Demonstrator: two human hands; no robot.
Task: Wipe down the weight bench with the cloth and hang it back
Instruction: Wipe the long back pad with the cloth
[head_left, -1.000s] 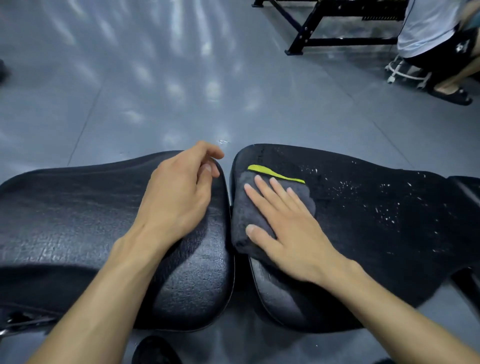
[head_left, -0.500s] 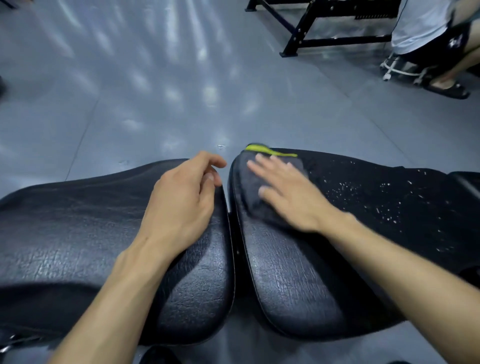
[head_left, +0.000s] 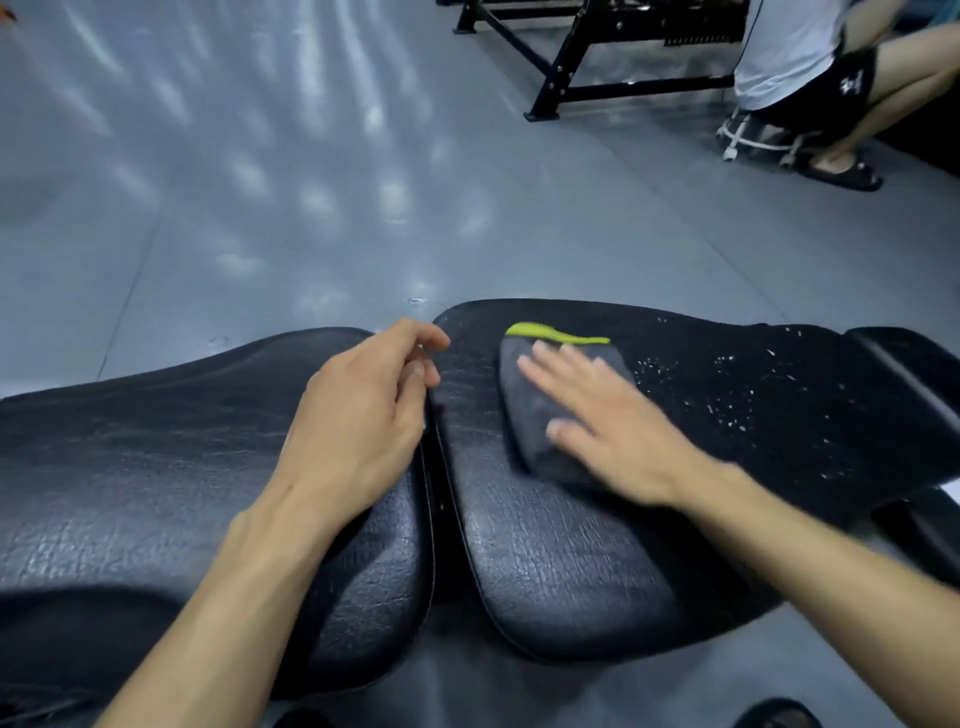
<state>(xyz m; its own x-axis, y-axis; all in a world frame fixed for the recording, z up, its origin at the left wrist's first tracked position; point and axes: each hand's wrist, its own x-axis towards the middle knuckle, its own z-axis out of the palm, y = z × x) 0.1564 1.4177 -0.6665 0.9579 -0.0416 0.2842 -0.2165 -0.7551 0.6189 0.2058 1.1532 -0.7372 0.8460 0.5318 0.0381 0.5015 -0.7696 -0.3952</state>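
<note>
The black padded weight bench (head_left: 545, 561) spans the lower view in two pads split by a narrow gap. A dark grey cloth (head_left: 524, 410) with a lime-green edge lies on the right pad near its far edge. My right hand (head_left: 613, 431) lies flat on the cloth with the fingers spread, pressing it to the pad. My left hand (head_left: 363, 415) rests on the left pad beside the gap, fingers loosely curled and holding nothing. White specks dot the right pad to the right of the cloth.
Grey glossy floor (head_left: 311, 182) stretches beyond the bench. A black metal equipment frame (head_left: 566, 78) stands at the far right. A person (head_left: 810, 67) in a white shirt, dark shorts and sandals crouches beside it.
My right hand has slid the cloth across the right pad, first away from me, then rightward toward the white specks. My left hand has stayed beside the gap.
</note>
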